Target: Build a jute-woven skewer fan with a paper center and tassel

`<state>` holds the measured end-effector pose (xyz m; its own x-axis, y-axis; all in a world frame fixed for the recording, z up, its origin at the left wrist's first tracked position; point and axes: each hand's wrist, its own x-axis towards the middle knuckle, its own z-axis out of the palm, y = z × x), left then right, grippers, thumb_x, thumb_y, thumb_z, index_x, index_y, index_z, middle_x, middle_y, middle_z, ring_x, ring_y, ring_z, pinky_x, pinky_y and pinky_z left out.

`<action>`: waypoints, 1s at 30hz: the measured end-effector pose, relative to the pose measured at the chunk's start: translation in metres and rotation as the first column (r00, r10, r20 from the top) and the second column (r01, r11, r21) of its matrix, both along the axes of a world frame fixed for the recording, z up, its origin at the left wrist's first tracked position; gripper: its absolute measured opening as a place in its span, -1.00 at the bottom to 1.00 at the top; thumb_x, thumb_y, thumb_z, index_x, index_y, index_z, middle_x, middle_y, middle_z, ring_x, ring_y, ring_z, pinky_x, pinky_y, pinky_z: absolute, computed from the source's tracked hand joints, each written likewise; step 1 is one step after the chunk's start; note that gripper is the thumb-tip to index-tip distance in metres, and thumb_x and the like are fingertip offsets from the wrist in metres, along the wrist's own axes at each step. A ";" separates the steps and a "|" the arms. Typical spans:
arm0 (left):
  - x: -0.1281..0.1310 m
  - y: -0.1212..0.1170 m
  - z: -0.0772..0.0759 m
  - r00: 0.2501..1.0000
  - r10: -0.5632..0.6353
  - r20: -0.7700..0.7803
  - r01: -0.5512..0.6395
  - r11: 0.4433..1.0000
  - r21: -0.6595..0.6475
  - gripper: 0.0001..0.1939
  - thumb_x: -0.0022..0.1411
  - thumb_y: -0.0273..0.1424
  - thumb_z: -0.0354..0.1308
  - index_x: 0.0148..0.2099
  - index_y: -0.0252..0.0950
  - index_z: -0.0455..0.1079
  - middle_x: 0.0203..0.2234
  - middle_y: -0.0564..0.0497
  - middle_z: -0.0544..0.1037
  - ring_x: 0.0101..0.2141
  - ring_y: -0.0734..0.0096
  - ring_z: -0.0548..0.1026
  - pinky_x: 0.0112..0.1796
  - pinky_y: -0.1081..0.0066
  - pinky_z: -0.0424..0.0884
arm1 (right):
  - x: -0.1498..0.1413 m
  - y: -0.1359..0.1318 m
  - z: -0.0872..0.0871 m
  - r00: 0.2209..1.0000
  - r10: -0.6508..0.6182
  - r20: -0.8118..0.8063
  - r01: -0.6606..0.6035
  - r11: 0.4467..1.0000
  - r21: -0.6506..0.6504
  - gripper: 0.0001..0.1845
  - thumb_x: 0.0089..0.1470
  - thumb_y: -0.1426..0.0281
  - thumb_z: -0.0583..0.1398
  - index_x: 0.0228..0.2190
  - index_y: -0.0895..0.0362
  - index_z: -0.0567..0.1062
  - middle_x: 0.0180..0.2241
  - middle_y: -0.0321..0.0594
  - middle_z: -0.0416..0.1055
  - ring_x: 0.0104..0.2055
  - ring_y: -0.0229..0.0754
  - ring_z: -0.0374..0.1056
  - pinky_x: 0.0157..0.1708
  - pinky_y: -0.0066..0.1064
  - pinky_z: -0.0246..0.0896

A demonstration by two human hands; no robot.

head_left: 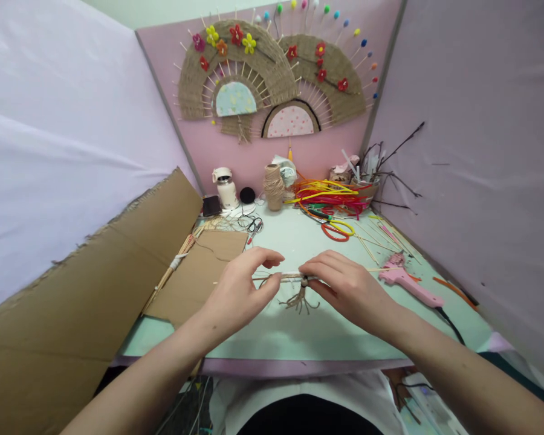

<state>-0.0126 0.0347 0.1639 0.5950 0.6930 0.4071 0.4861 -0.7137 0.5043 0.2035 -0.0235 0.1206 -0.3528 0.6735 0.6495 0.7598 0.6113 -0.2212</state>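
My right hand [342, 281] pinches a thin stick [292, 276] wound with pale cord, held level over the table. A small brown twine tassel [301, 299] hangs from it just beside my right fingertips, its strands spread out. Around the stick's left part curves my left hand [249, 281], thumb and forefinger apart. The left thumb tip lies at the cord; whether it presses on it I cannot make out.
At the right lies a pink glue gun [410, 284]. Farther back are scissors [340, 229], bright pipe cleaners [330, 196], a twine cone [274, 187] and a white bottle [227, 192]. Cardboard [199, 272] covers the left side. Two woven fans [236, 60] hang behind.
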 end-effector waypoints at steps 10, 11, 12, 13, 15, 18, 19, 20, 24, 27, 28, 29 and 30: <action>0.014 0.020 0.014 0.963 -0.109 -0.247 -0.020 0.884 -0.466 -0.81 0.17 -0.23 0.16 -0.26 -0.21 0.49 -0.31 0.07 0.59 -0.35 0.37 0.49 -0.35 0.41 0.32 | -0.007 0.000 0.000 0.996 -0.014 0.085 0.009 0.998 0.058 -0.85 0.25 0.54 0.11 -0.22 0.22 0.50 -0.32 -0.10 0.50 -0.24 -0.10 0.37 -0.28 -0.30 0.32; 0.015 0.022 0.015 0.959 -0.116 -0.257 -0.021 0.879 -0.477 -0.81 0.16 -0.23 0.16 -0.27 -0.21 0.48 -0.31 0.07 0.59 -0.35 0.37 0.48 -0.36 0.41 0.31 | -0.008 0.000 0.001 0.995 -0.018 0.097 0.011 0.997 0.071 -0.84 0.26 0.54 0.11 -0.23 0.23 0.50 -0.32 -0.09 0.50 -0.24 -0.10 0.37 -0.28 -0.30 0.31; 0.015 0.023 0.016 0.956 -0.121 -0.269 -0.025 0.876 -0.482 -0.82 0.16 -0.23 0.16 -0.27 -0.21 0.48 -0.31 0.08 0.59 -0.35 0.37 0.48 -0.37 0.41 0.30 | -0.009 0.000 0.001 0.994 -0.022 0.108 0.013 0.996 0.083 -0.84 0.26 0.54 0.10 -0.24 0.23 0.50 -0.32 -0.09 0.50 -0.24 -0.10 0.37 -0.29 -0.30 0.30; 0.016 0.024 0.016 0.952 -0.124 -0.280 -0.029 0.874 -0.485 -0.82 0.15 -0.23 0.16 -0.28 -0.21 0.47 -0.32 0.08 0.58 -0.36 0.37 0.48 -0.37 0.41 0.30 | -0.010 -0.001 0.001 0.993 -0.026 0.118 0.016 0.996 0.092 -0.83 0.26 0.54 0.10 -0.24 0.24 0.51 -0.32 -0.08 0.50 -0.24 -0.10 0.37 -0.30 -0.30 0.30; 0.016 0.026 0.016 0.947 -0.133 -0.294 -0.035 0.864 -0.502 -0.82 0.13 -0.23 0.18 -0.28 -0.22 0.46 -0.35 0.08 0.57 -0.38 0.38 0.47 -0.39 0.42 0.28 | -0.011 -0.001 0.000 0.991 -0.031 0.131 0.018 0.995 0.101 -0.83 0.26 0.54 0.11 -0.25 0.25 0.51 -0.32 -0.08 0.51 -0.24 -0.09 0.36 -0.30 -0.30 0.29; 0.014 0.028 0.015 0.946 -0.147 -0.290 -0.041 0.833 -0.552 -0.81 0.12 -0.25 0.19 -0.25 -0.22 0.44 -0.42 0.09 0.54 -0.44 0.41 0.44 -0.45 0.45 0.24 | -0.010 -0.001 -0.002 0.990 -0.033 0.137 0.020 0.995 0.095 -0.84 0.26 0.54 0.11 -0.24 0.25 0.51 -0.32 -0.09 0.50 -0.24 -0.10 0.36 -0.29 -0.30 0.29; 0.012 0.029 0.015 0.947 -0.149 -0.284 -0.041 0.821 -0.569 -0.82 0.11 -0.26 0.19 -0.24 -0.22 0.43 -0.44 0.10 0.53 -0.45 0.42 0.43 -0.47 0.46 0.22 | -0.010 -0.001 -0.002 0.990 -0.034 0.137 0.022 0.996 0.091 -0.83 0.26 0.53 0.11 -0.24 0.24 0.51 -0.32 -0.09 0.50 -0.24 -0.10 0.35 -0.29 -0.30 0.28; 0.011 0.029 0.014 0.950 -0.152 -0.274 -0.038 0.812 -0.583 -0.82 0.11 -0.28 0.19 -0.24 -0.23 0.43 -0.46 0.10 0.51 -0.46 0.42 0.42 -0.48 0.46 0.21 | -0.010 -0.002 -0.003 0.990 -0.035 0.135 0.023 0.996 0.089 -0.83 0.27 0.52 0.11 -0.24 0.24 0.51 -0.32 -0.09 0.50 -0.25 -0.11 0.35 -0.29 -0.30 0.29; 0.005 0.031 0.016 0.959 -0.174 -0.225 -0.004 0.783 -0.623 -0.83 0.10 -0.34 0.18 -0.22 -0.25 0.42 -0.51 0.11 0.47 -0.48 0.44 0.38 -0.48 0.47 0.19 | -0.008 -0.003 -0.004 0.992 -0.035 0.122 0.025 0.996 0.083 -0.83 0.27 0.53 0.10 -0.23 0.22 0.51 -0.31 -0.10 0.50 -0.24 -0.11 0.36 -0.28 -0.30 0.29; 0.002 0.032 0.018 0.960 -0.186 -0.210 0.009 0.768 -0.640 -0.83 0.10 -0.36 0.17 -0.22 -0.26 0.41 -0.53 0.12 0.45 -0.50 0.47 0.34 -0.49 0.47 0.15 | -0.008 -0.004 -0.004 0.992 -0.035 0.118 0.026 0.997 0.075 -0.84 0.26 0.54 0.11 -0.21 0.21 0.50 -0.30 -0.10 0.51 -0.23 -0.11 0.35 -0.27 -0.30 0.29; 0.001 0.032 0.018 0.960 -0.190 -0.207 0.013 0.764 -0.645 -0.83 0.10 -0.36 0.16 -0.22 -0.27 0.40 -0.53 0.12 0.44 -0.50 0.47 0.33 -0.50 0.47 0.14 | -0.008 -0.004 -0.004 0.993 -0.035 0.116 0.026 0.997 0.074 -0.84 0.26 0.54 0.11 -0.21 0.21 0.50 -0.30 -0.11 0.51 -0.23 -0.11 0.35 -0.27 -0.30 0.29; 0.000 0.032 0.018 0.960 -0.195 -0.203 0.017 0.759 -0.650 -0.83 0.11 -0.36 0.15 -0.21 -0.27 0.40 -0.52 0.12 0.44 -0.50 0.47 0.32 -0.50 0.47 0.14 | -0.008 -0.004 -0.004 0.993 -0.035 0.115 0.026 0.997 0.073 -0.84 0.26 0.53 0.11 -0.21 0.22 0.50 -0.30 -0.11 0.51 -0.23 -0.11 0.35 -0.27 -0.30 0.29; 0.000 0.032 0.018 0.960 -0.200 -0.196 0.023 0.755 -0.655 -0.83 0.11 -0.36 0.15 -0.21 -0.27 0.40 -0.52 0.12 0.43 -0.50 0.47 0.32 -0.50 0.47 0.14 | -0.008 -0.005 -0.004 0.993 -0.035 0.114 0.027 0.997 0.073 -0.85 0.26 0.53 0.11 -0.21 0.22 0.50 -0.30 -0.11 0.51 -0.23 -0.11 0.35 -0.28 -0.30 0.29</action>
<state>-0.0127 0.0669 0.1814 0.7010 0.6585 -0.2739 0.5908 -0.3210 0.7402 0.1953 -0.0280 0.1168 -0.4077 0.6388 0.6525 0.7964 0.5983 -0.0882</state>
